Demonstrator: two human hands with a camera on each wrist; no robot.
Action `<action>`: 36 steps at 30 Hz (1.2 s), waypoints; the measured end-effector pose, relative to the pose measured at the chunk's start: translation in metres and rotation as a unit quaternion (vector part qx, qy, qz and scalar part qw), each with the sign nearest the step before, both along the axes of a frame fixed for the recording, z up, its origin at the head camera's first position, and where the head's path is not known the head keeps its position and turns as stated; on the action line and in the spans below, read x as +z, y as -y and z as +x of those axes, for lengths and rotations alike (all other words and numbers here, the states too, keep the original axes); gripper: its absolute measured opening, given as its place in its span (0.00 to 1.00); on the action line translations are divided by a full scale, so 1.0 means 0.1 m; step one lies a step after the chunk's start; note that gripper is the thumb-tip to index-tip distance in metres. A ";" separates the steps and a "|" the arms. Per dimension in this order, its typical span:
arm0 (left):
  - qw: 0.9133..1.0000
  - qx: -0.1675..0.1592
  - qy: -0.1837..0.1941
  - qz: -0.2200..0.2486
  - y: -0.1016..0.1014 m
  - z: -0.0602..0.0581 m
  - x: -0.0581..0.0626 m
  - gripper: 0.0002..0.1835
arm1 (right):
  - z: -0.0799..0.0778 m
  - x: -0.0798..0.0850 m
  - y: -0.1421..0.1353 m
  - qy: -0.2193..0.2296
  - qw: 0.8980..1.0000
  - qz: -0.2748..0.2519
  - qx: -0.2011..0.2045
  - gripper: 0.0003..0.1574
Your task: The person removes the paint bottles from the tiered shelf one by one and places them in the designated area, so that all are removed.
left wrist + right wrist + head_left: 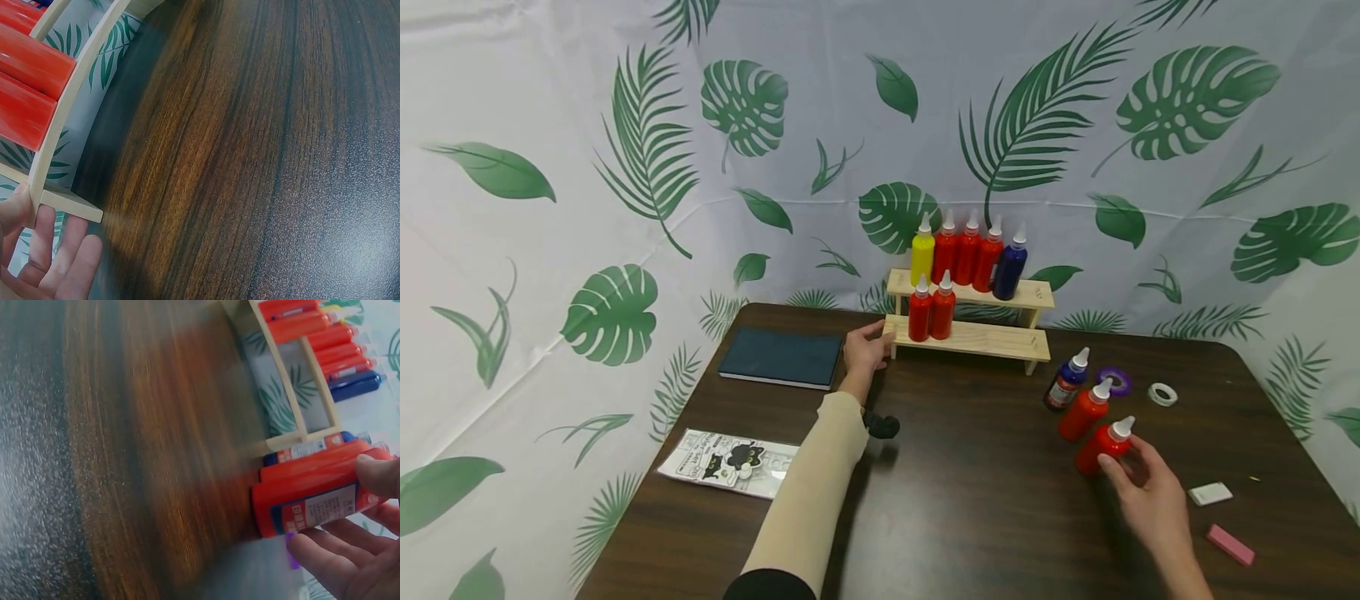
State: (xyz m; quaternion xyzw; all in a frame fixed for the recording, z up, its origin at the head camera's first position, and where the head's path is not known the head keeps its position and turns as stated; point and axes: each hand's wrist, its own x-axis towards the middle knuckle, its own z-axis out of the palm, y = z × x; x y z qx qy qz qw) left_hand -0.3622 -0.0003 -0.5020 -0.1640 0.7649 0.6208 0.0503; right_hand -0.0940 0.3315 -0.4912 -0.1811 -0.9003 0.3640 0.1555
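My left hand [863, 348] grips the left end of a two-step wooden display rack [1000, 340]. In the left wrist view the thumb lies on the lower board [44, 140] and the fingers are under its end. At the right, my right hand [1152, 492] holds a red squeeze bottle [1096, 455] with a white nozzle, thumb on one side and fingers on the other. The right wrist view shows its printed label [322, 507]. Right beside it stand another red bottle [1081, 417] and a dark blue bottle [1063, 388].
On the rack's upper step stand a yellow bottle [922, 257], several red ones and a blue bottle [1010, 273]; two red bottles occupy the lower step. A dark notebook [781, 357] and a cat-print packet [730, 461] lie left. Tape rolls, a white eraser [1210, 494] and a pink block [1230, 543] lie right.
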 end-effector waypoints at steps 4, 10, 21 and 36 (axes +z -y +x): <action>1.000 0.001 -0.002 -0.002 -0.01 0.00 0.00 0.18 | -0.01 -0.01 -0.01 0.003 1.000 -0.005 0.000 0.34; 1.000 0.002 -0.001 -0.001 0.00 0.00 -0.01 0.18 | -0.01 0.02 -0.01 0.025 1.000 -0.005 0.003 0.37; 1.000 -0.001 -0.001 0.006 0.00 -0.01 0.00 0.18 | 0.00 0.49 0.15 -0.027 0.997 0.006 -0.078 0.34; 1.000 0.005 -0.002 0.002 -0.02 0.00 0.01 0.18 | -0.86 0.91 0.84 -0.089 0.989 0.023 0.117 0.33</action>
